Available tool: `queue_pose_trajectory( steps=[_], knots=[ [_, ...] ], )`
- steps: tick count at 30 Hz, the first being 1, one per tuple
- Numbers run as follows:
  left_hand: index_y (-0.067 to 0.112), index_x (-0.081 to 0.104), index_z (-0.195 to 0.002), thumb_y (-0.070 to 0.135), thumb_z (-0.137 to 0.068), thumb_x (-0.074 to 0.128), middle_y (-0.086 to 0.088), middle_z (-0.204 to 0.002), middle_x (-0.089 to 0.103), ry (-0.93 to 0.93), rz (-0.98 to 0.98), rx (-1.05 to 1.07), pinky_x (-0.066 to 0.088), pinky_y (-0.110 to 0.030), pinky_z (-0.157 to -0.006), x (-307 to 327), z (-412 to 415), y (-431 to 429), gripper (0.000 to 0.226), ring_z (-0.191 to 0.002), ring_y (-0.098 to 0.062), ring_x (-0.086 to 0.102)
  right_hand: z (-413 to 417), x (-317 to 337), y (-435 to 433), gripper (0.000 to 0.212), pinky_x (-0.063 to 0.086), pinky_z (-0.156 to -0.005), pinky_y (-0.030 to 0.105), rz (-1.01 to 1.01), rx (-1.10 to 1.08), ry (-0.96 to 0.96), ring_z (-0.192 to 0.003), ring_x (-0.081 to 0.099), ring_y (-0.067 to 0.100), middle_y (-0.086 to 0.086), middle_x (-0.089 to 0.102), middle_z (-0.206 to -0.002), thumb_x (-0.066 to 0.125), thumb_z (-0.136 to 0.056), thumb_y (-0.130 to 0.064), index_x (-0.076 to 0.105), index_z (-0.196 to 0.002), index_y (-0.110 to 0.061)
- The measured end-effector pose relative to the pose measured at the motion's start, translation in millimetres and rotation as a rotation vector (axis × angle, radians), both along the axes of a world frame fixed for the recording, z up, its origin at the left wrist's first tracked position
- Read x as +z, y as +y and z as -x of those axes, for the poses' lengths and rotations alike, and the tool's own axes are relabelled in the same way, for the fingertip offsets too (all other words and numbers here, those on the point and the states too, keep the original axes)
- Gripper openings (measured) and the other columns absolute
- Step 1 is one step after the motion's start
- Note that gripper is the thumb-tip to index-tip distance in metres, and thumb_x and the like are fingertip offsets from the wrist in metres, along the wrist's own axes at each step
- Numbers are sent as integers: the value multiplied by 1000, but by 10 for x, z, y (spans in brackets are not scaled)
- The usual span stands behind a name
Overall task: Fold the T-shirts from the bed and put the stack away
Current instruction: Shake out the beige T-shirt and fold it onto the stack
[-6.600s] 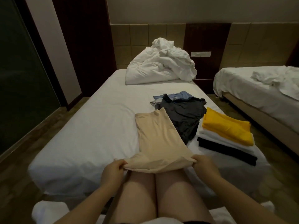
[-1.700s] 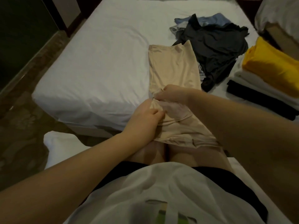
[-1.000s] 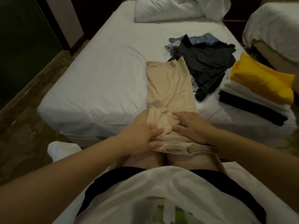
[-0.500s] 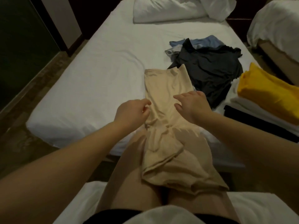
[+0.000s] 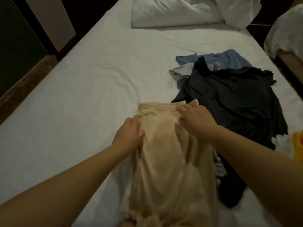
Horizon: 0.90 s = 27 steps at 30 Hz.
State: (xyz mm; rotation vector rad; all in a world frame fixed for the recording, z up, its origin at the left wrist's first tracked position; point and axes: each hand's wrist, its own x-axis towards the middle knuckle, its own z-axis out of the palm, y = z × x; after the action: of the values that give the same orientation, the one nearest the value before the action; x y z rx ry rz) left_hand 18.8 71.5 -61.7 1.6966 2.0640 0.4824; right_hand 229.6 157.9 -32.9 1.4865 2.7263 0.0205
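Observation:
A beige T-shirt (image 5: 170,161), folded into a long narrow strip, lies lengthwise on the white bed (image 5: 82,112), and its near end hangs crumpled over the edge. My left hand (image 5: 129,133) grips its left edge near the far end, thumb on top. My right hand (image 5: 195,122) pinches the fabric at the far right corner. Right of it lies a loose pile: a dark T-shirt (image 5: 229,102) on top, with a blue one (image 5: 229,58) and a grey one (image 5: 182,71) underneath. Only a corner of the yellow folded shirt (image 5: 298,145) shows at the right border.
A crumpled white duvet and pillow (image 5: 172,12) lie at the head of the bed. A second bed (image 5: 285,30) stands to the right across a narrow gap. The floor and a dark wall run along the left side.
Both hands have slid from the middle of the beige T-shirt up to its far end. The view has leaned forward, so the folded stack is almost out of frame.

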Motion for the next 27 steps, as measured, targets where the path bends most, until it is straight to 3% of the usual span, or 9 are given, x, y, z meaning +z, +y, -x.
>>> queue_pose_trajectory(
  steps=[4,7,10,16,19,22,25,27],
  knots=[
    [14,41,-131,30,-88,55,-11,-124,50,-171,-45,165,36,-26,-80,-194,-33,533,48,-108,-26,51,-157,-232,486,33,33,-92,37,51,-36,7,-121,40,20,-5,50,-134,34,-97,-31,47,-126,-26],
    [19,40,-133,38,-87,56,-5,-125,54,-176,-56,233,39,-30,-82,-256,-48,761,53,-110,-25,53,-193,-317,687,40,29,-96,38,145,-38,23,-122,37,20,-7,47,-135,44,-90,-43,45,-130,-35],
    [24,47,-121,44,-83,59,3,-112,53,-143,-76,234,40,-30,-74,-273,-75,801,45,-97,-18,54,-205,-295,801,43,27,-93,36,192,-55,14,-119,36,19,-7,51,-123,54,-82,-50,50,-123,-36],
    [23,49,-92,28,-87,60,1,-98,55,-240,-250,278,39,-28,-70,-210,-46,804,13,-84,-16,53,-338,-161,863,11,21,-81,31,137,51,66,-105,38,17,-12,58,-93,58,-87,-37,61,-95,-30],
    [21,51,-85,23,-88,60,2,-91,55,-245,-302,243,38,-21,-64,-155,-8,785,10,-82,-14,53,-389,-75,812,12,24,-85,33,34,218,-21,-111,39,15,-15,59,-96,57,-86,-40,60,-93,-31],
    [23,56,-80,18,-86,64,8,-83,57,-293,-310,147,37,-9,-64,-85,14,750,11,-76,-3,53,-425,-32,736,15,31,-81,33,-16,429,-103,-104,49,16,-15,64,-85,56,-78,-47,57,-81,-32],
    [22,58,-79,12,-85,64,16,-71,53,-287,-319,19,36,-4,-60,8,-6,675,13,-67,9,50,-450,-14,685,18,41,-76,35,-47,466,-154,-95,57,17,-16,65,-85,51,-76,-48,59,-83,-34],
    [22,57,-80,10,-86,63,16,-61,52,-294,-325,-40,36,-6,-58,41,-33,621,15,-63,10,49,-448,-9,700,28,44,-75,37,-96,414,-139,-97,58,21,-10,64,-99,47,-74,-48,62,-93,-33]
  ],
)
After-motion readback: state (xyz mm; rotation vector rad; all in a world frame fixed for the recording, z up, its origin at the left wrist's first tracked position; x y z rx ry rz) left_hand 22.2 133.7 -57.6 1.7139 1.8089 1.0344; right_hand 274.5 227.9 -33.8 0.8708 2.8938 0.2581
